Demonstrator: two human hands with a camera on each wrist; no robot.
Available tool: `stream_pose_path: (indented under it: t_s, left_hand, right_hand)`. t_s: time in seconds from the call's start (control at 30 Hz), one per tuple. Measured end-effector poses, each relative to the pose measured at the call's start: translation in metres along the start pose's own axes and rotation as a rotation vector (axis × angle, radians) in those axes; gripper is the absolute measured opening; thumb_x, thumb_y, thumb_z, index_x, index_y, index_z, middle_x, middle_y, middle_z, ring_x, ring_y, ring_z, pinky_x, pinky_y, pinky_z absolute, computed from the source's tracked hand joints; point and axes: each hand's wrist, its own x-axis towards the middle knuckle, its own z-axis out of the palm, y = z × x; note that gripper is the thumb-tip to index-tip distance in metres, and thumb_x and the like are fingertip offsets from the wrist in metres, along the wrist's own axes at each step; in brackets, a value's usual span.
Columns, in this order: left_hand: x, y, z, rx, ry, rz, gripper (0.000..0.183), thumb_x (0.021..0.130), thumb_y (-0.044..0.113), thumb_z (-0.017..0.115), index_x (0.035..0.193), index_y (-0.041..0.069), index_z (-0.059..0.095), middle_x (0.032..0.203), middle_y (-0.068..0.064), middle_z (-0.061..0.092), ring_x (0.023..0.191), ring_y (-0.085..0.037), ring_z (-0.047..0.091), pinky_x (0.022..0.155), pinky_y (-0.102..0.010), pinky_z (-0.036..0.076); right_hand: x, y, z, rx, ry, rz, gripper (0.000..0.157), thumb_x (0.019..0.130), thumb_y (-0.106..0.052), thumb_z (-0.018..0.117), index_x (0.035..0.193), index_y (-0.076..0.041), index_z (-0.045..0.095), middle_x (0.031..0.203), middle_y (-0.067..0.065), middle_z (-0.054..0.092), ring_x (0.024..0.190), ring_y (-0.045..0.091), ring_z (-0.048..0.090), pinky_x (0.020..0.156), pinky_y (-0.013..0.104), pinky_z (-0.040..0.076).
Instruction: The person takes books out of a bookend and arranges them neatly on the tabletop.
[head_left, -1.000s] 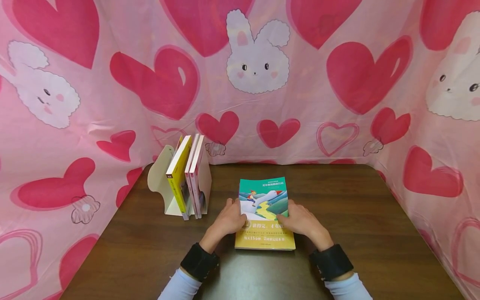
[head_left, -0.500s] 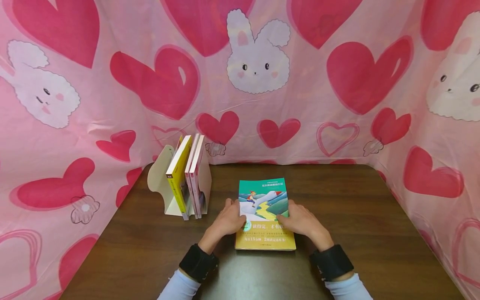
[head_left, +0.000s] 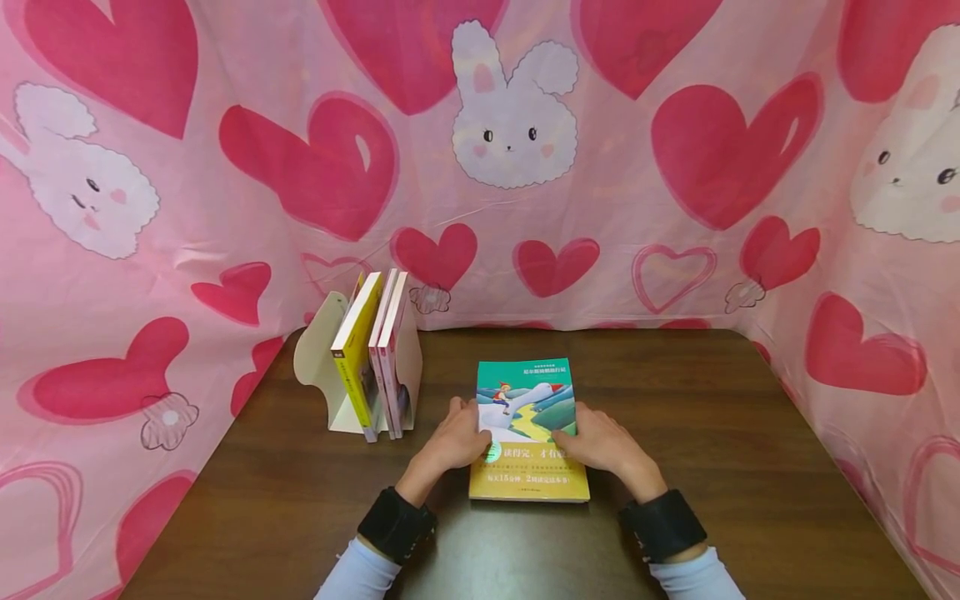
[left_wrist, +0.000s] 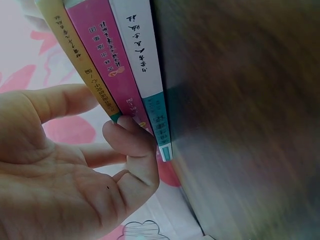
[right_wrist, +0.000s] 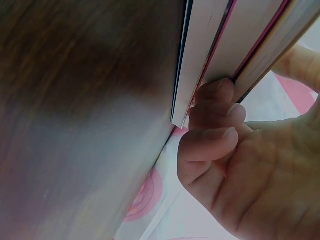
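A stack of three books lies flat on the table, the top book (head_left: 525,400) showing a green and yellow cover with a figure riding a white goose. In the left wrist view the spines face the camera: a yellow one (left_wrist: 80,55), a magenta book (left_wrist: 102,50) and a white and teal book (left_wrist: 142,60). My left hand (head_left: 454,437) grips the stack's left side, thumb on the top cover, fingers curled at the spines. On the opposite side my right hand (head_left: 606,442) holds the page edges (right_wrist: 245,35), its thumb also on the cover.
To the left a cream book stand (head_left: 318,350) holds a yellow book (head_left: 356,358) and slim pink books (head_left: 387,367) upright. The brown wooden table (head_left: 675,400) meets a pink curtain (head_left: 615,200) with hearts and rabbits at the back and sides.
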Motion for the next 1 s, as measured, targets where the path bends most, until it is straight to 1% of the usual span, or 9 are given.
stream_pose_path:
  t_s: [0.17,0.33,0.43,0.53,0.6,0.67,0.8,0.9,1.0]
  left_hand:
    - [0.001,-0.002,0.001,-0.011,-0.008,-0.006,0.072,0.099,0.018,0.069,0.156,-0.012,0.036,0.137,-0.025,0.044,0.115,-0.037,0.056,0.107,-0.053,0.048]
    - [-0.003,-0.005,0.000,-0.023,-0.017,-0.007,0.073,0.102,0.023,0.068,0.157,-0.010,0.035,0.139,-0.025,0.045,0.117,-0.035,0.054,0.109,-0.053,0.047]
    - [-0.007,-0.009,-0.002,-0.039,-0.019,0.023,0.071,0.102,0.023,0.067,0.157,-0.010,0.036,0.135,-0.024,0.048,0.116,-0.035,0.053,0.107,-0.053,0.048]
    - [-0.013,-0.014,-0.004,-0.053,-0.002,0.061,0.066,0.102,0.021,0.066,0.156,-0.007,0.040,0.132,-0.022,0.052,0.114,-0.033,0.053,0.105,-0.055,0.047]
    - [-0.019,-0.017,-0.006,-0.053,0.016,0.080,0.063,0.101,0.020,0.067,0.154,-0.005,0.044,0.126,-0.019,0.055,0.110,-0.032,0.054,0.101,-0.054,0.049]
    - [-0.026,-0.021,-0.010,-0.050,0.031,0.081,0.060,0.101,0.019,0.068,0.152,-0.004,0.047,0.120,-0.016,0.057,0.105,-0.030,0.055,0.096,-0.052,0.051]
    - [-0.041,-0.028,-0.017,-0.058,0.051,0.064,0.056,0.100,0.018,0.070,0.148,-0.004,0.051,0.102,-0.010,0.057,0.091,-0.025,0.055,0.079,-0.043,0.054]
    - [-0.050,-0.034,-0.022,-0.087,0.069,0.053,0.049,0.101,0.016,0.070,0.143,-0.004,0.055,0.093,-0.007,0.055,0.082,-0.021,0.054,0.069,-0.036,0.051]
    - [-0.058,-0.042,-0.026,-0.116,0.091,0.043,0.039,0.101,0.016,0.070,0.134,-0.003,0.059,0.086,-0.005,0.054,0.074,-0.020,0.052,0.063,-0.033,0.048]
  right_hand:
    - [0.000,0.001,-0.001,0.002,-0.020,0.005,0.064,0.099,-0.036,0.072,0.142,0.005,0.048,0.102,0.008,0.061,0.092,0.024,0.059,0.078,0.044,0.050]
    - [0.000,0.001,-0.002,-0.002,-0.033,0.014,0.073,0.100,-0.039,0.070,0.148,0.008,0.041,0.109,0.011,0.061,0.100,0.028,0.059,0.086,0.049,0.051]
    - [0.000,0.001,-0.002,-0.005,-0.034,0.018,0.075,0.101,-0.039,0.070,0.150,0.008,0.038,0.112,0.012,0.061,0.102,0.029,0.059,0.090,0.052,0.051]
    - [0.001,0.000,-0.002,-0.008,-0.033,0.015,0.075,0.101,-0.039,0.069,0.151,0.008,0.038,0.114,0.013,0.061,0.103,0.029,0.059,0.093,0.054,0.051]
    - [0.001,0.000,-0.001,-0.011,-0.036,0.010,0.076,0.101,-0.039,0.069,0.151,0.009,0.038,0.114,0.013,0.061,0.103,0.030,0.058,0.094,0.056,0.051]
    - [0.002,-0.001,-0.001,-0.008,-0.039,0.010,0.077,0.101,-0.040,0.069,0.151,0.009,0.038,0.114,0.013,0.061,0.104,0.030,0.058,0.095,0.056,0.051]
    - [0.001,-0.001,0.000,-0.007,-0.044,0.010,0.076,0.101,-0.039,0.070,0.151,0.009,0.038,0.113,0.012,0.060,0.104,0.030,0.058,0.094,0.056,0.051]
    - [0.000,-0.001,-0.001,-0.009,-0.043,0.010,0.077,0.101,-0.038,0.070,0.152,0.009,0.037,0.114,0.013,0.061,0.104,0.030,0.058,0.095,0.057,0.051]
    - [-0.001,-0.001,-0.002,-0.012,-0.042,0.010,0.078,0.101,-0.039,0.070,0.151,0.010,0.037,0.114,0.013,0.061,0.105,0.031,0.059,0.094,0.057,0.051]
